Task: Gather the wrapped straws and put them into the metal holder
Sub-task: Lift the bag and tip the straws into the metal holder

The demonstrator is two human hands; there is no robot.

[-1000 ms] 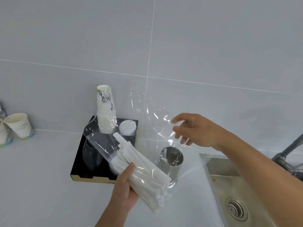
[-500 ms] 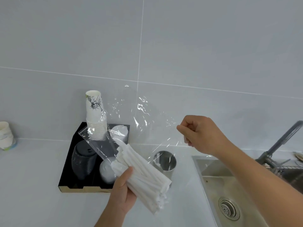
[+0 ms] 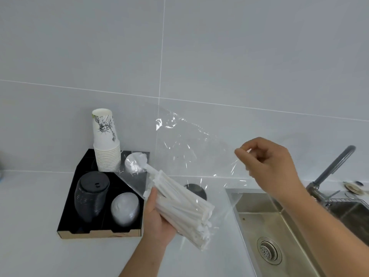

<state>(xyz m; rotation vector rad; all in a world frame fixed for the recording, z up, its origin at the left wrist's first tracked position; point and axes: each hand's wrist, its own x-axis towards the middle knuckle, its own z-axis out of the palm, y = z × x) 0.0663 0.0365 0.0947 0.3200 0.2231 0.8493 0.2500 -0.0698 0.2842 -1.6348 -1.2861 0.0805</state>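
Two bare hands work above a pale counter point(image 3: 36, 216). The left hand point(image 3: 157, 220) is wrapped around a thick bundle of white wrapped straws point(image 3: 179, 204), thumb along the near side and fingers hidden underneath; the bundle slants from upper left to lower right, its lower ends fanned out past the palm. The right hand point(image 3: 265, 164) is raised to the right, its fingers curled, with thumb and forefinger pinching the edge of a clear plastic bag point(image 3: 191, 148). The film stretches in a wrinkled, glinting sheet from that pinch across to the straws, and its lower part is draped loosely over the bundle.

Directly behind the straws, mostly covered by them, the dark round mouth of the metal holder point(image 3: 196, 189) stands on the counter. None of the straws are in it.

Left of the hands sits a black tray point(image 3: 65, 220) with a brown cardboard front edge. It holds a tall stack of paper cups point(image 3: 105, 144) printed with a dark sketch, a stack of black lids point(image 3: 90, 194), a stack of clear lids point(image 3: 124, 208) and a stack of white lids point(image 3: 133, 162) seen through the plastic. At the right a steel sink point(image 3: 265, 216) with a round drain point(image 3: 268, 249) is sunk into the counter, with a grey tap point(image 3: 331, 168) bending over it. Large grey wall tiles point(image 3: 79, 56) with thin white joints fill the background.
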